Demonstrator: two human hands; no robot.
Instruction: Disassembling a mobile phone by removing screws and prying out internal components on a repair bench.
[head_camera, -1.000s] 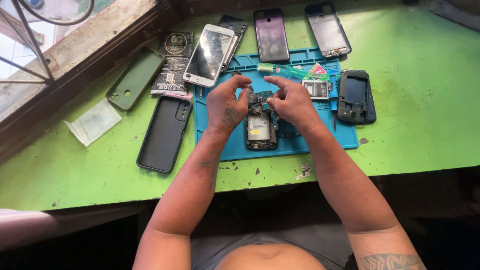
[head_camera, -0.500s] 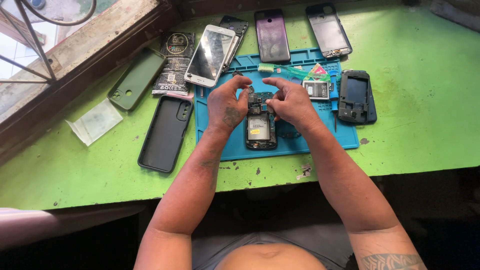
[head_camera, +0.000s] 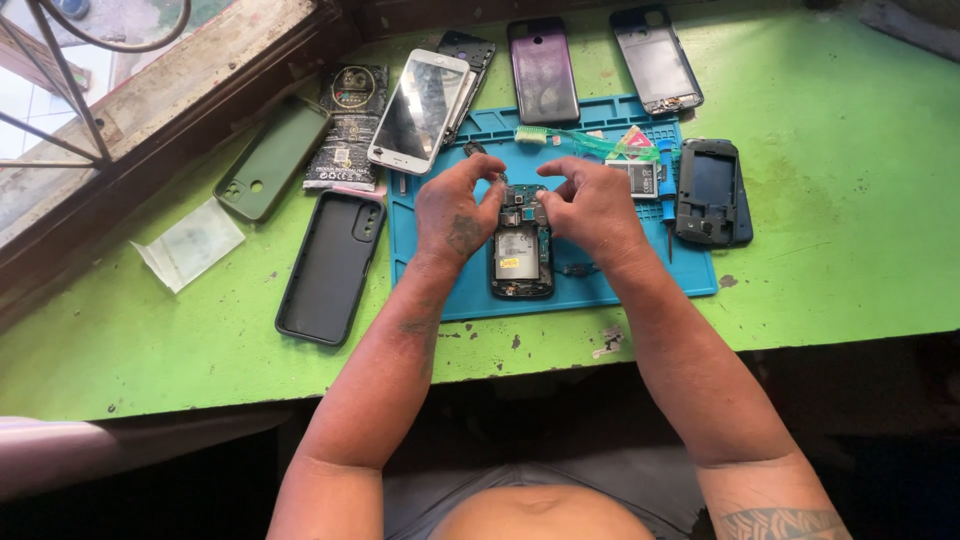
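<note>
An opened phone with its back off lies on a blue work mat, its battery and circuit board exposed. My left hand rests at the phone's upper left, fingers curled onto its top edge. My right hand is at the upper right, fingertips pinched over the top of the board. Whether a small part or tool sits between those fingertips cannot be made out.
On the green table: a black phone case, a green case, a white-fronted phone, a dark phone, a phone frame, a black back cover, a green toothbrush, a loose battery. Window ledge at left.
Both hands stay at the top of the opened phone; only the fingertips shift slightly. Nothing else has moved.
</note>
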